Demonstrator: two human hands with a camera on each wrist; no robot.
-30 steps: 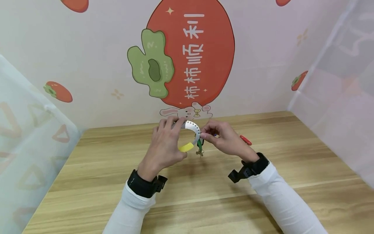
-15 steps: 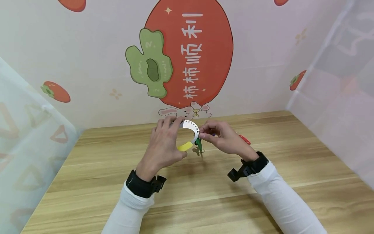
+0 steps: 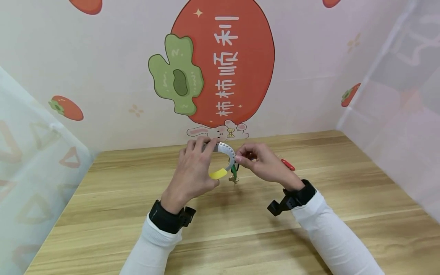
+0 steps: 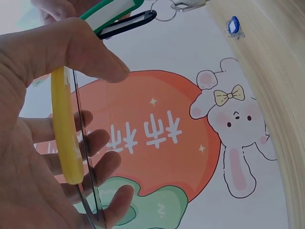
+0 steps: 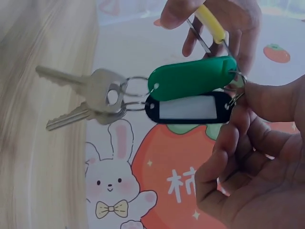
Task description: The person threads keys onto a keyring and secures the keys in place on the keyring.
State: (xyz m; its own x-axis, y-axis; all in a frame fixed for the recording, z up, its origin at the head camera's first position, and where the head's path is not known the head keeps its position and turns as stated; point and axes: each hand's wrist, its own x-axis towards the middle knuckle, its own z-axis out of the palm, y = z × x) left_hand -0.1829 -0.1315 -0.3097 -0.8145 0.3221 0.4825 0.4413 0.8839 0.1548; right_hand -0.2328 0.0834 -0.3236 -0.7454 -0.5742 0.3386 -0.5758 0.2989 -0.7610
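Observation:
My left hand (image 3: 194, 168) grips a curved metal band with a row of holes (image 3: 227, 148) and a yellow sleeve (image 3: 218, 174) at one end. In the left wrist view the thumb and curled fingers lie around the yellow sleeve (image 4: 66, 129). At the band's right side, my right hand (image 3: 262, 163) pinches a small metal ring (image 5: 242, 82) between thumb and index finger. A green key tag (image 5: 190, 78) and a black key tag with a white label (image 5: 187, 107) extend from there. Silver keys (image 5: 102, 93) hang from the tags on rings. Whether the small ring passes through a hole cannot be seen.
A red object (image 3: 288, 165), too small to identify, lies on the wooden table (image 3: 220, 236) right of the right hand. A blue item with a ring (image 4: 233, 26) lies on the table in the left wrist view. A printed wall covering (image 3: 120, 76) rises behind.
The key tags and keys swing slightly beneath the band, and the band tilts a little. Both hands stay almost in place, with their holds unchanged.

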